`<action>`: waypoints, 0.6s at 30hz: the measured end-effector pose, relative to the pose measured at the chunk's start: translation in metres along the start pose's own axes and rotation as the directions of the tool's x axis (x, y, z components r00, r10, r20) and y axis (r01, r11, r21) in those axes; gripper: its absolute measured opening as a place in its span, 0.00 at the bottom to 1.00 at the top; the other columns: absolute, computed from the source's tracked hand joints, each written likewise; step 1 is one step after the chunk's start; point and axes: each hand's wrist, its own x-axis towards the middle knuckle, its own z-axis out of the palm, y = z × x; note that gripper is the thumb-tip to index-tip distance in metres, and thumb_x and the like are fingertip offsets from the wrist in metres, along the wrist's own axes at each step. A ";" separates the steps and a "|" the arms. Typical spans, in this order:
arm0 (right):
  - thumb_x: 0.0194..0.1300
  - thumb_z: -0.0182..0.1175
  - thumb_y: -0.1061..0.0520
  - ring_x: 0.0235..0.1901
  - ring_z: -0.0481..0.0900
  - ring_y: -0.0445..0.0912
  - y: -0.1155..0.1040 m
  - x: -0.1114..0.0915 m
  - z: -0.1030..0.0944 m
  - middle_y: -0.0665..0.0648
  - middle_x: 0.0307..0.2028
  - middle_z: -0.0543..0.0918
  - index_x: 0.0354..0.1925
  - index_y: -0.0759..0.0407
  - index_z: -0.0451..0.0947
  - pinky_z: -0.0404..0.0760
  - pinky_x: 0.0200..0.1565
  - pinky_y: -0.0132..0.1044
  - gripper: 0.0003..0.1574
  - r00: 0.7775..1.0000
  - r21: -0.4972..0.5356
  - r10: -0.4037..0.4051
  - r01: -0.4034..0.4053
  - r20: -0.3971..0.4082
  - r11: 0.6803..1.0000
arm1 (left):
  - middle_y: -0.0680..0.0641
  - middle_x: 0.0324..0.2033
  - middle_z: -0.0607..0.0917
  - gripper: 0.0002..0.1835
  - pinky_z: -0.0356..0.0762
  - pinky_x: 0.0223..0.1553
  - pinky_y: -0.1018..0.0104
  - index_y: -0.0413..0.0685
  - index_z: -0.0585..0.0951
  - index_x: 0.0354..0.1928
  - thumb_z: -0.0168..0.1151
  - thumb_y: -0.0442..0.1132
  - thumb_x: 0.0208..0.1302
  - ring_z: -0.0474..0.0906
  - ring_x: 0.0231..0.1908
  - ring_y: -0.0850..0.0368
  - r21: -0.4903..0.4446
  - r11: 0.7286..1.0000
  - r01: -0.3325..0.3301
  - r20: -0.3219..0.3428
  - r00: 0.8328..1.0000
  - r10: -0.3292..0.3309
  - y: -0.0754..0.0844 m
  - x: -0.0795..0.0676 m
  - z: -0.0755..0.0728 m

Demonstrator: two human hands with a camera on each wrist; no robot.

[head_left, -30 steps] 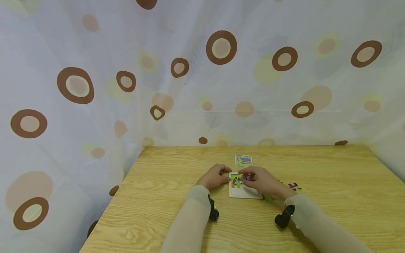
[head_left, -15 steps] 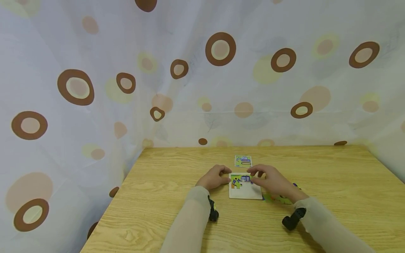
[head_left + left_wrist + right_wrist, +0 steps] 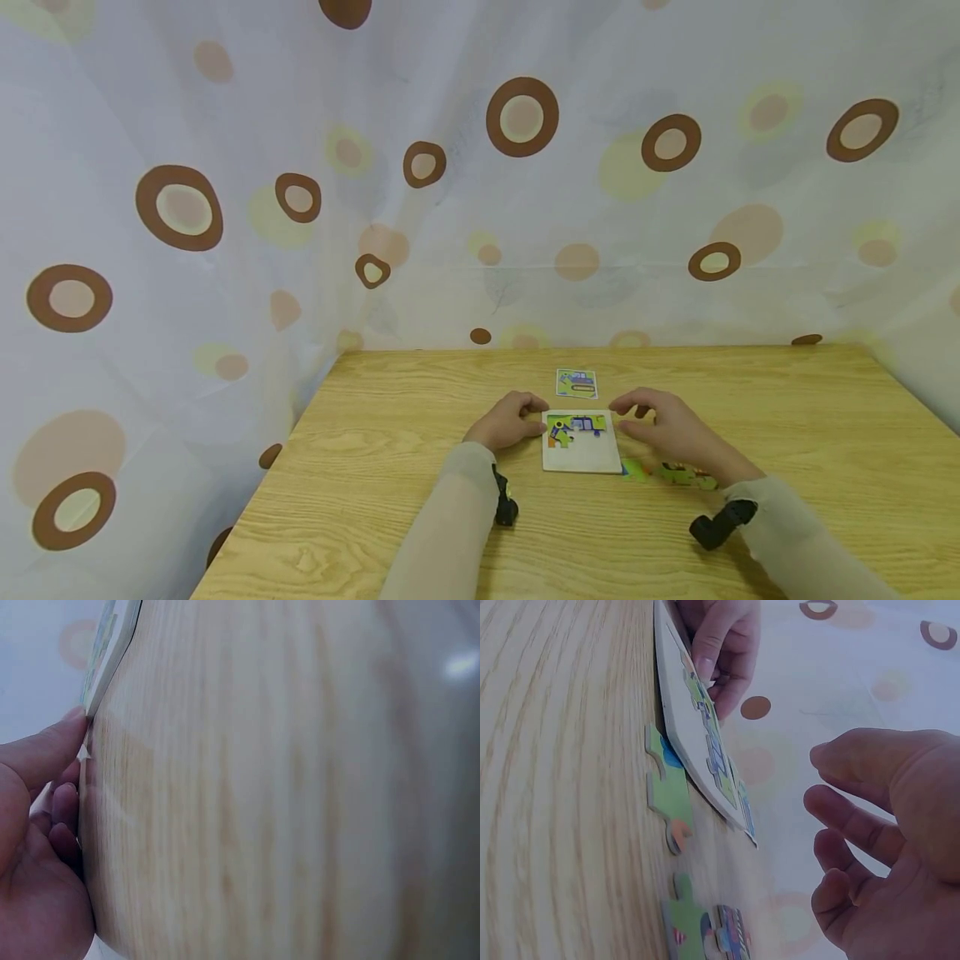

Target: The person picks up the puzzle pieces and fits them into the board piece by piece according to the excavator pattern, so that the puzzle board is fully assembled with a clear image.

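Note:
A white puzzle tray [image 3: 592, 457] lies on the table, with joined jigsaw pieces [image 3: 577, 424] of a digger picture along its top and upper left. My left hand [image 3: 510, 419] holds the tray at its left edge; in the left wrist view the thumb [image 3: 56, 746] touches the tray's edge. Just off the tray's right side is my right hand [image 3: 667, 425], fingers loosely bent and apart, nothing between them. Below that hand lie a green jigsaw piece [image 3: 636, 470] by the tray's lower right corner and more pieces [image 3: 688, 476], partly hidden by the forearm.
Behind the tray lies a small picture card [image 3: 577, 383] showing a digger. The right wrist view shows a loose green piece [image 3: 671, 791] close to the tray and a striped piece [image 3: 733, 931] farther off. A spotted curtain [image 3: 450, 217] hangs behind the wooden table [image 3: 390, 433].
My right hand has moved right, off the tray, leaving a purple-and-green piece at the tray's upper right uncovered. The left hand has stayed at the left edge.

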 end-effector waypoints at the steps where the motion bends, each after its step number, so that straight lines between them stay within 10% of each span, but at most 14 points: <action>1: 0.70 0.62 0.56 0.44 0.73 0.51 0.000 -0.001 -0.001 0.60 0.50 0.80 0.55 0.60 0.80 0.77 0.36 0.42 0.17 1.000 -0.003 -0.004 0.004 -0.003 1.000 | 0.52 0.56 0.77 0.18 0.69 0.59 0.59 0.48 0.80 0.59 0.64 0.38 0.69 0.71 0.54 0.56 0.004 1.000 -0.001 0.000 1.000 0.001 0.000 0.000 0.000; 18: 0.69 0.63 0.56 0.44 0.73 0.51 0.010 -0.015 -0.023 0.60 0.50 0.81 0.54 0.63 0.80 0.77 0.37 0.42 0.18 0.998 -0.082 0.056 -0.059 -0.032 0.995 | 0.52 0.57 0.77 0.17 0.69 0.59 0.59 0.48 0.80 0.59 0.64 0.39 0.69 0.71 0.55 0.56 0.009 1.000 -0.006 0.006 1.000 0.006 -0.002 0.000 0.001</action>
